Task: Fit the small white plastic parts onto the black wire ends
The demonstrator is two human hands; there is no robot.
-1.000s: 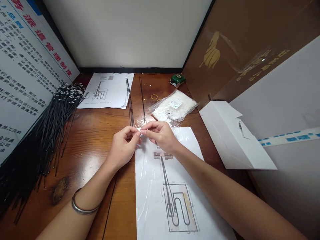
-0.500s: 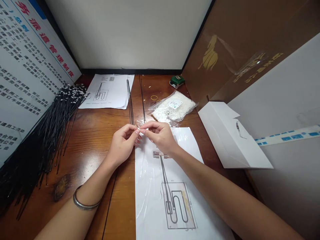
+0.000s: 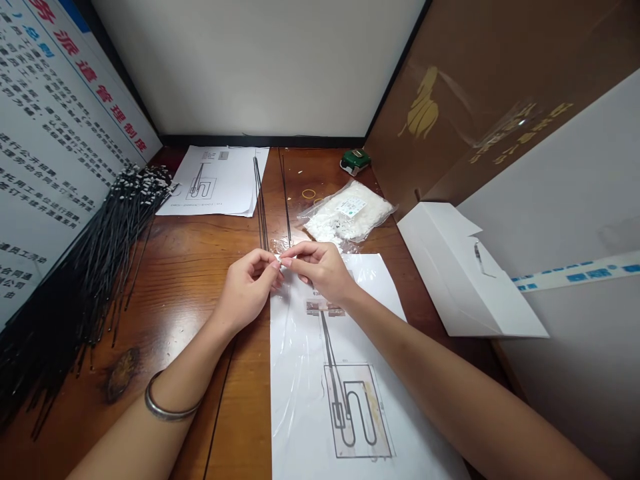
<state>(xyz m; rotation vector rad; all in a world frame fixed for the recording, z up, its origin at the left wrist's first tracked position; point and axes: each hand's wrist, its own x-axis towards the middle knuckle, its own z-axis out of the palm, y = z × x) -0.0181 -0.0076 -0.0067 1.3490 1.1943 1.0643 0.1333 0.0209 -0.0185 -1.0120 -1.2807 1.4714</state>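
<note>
My left hand (image 3: 250,283) and my right hand (image 3: 320,270) meet fingertip to fingertip over the top left of a film-covered drawing sheet (image 3: 300,400). Both are closed in a pinch around a tiny white piece (image 3: 279,260), mostly hidden by the fingers, its kind too small to tell. Just behind the fingers lie several thin black wires (image 3: 260,200); whether any reaches into the pinch is hidden. A second group of black wires (image 3: 286,200) lies a little to the right. Beyond my right hand rests a clear plastic bag of small white parts (image 3: 345,213).
At the left lies a large bundle of black wires with white ends (image 3: 115,233). Printed sheets (image 3: 215,183) are at the back, with a green tape measure (image 3: 355,161) to their right. A folded white card (image 3: 460,273) stands at right beside a brown panel (image 3: 480,80).
Both hands stay almost in place, still pinched together. The fingertips have shifted only slightly around the white piece, and the camera view has moved a little.
</note>
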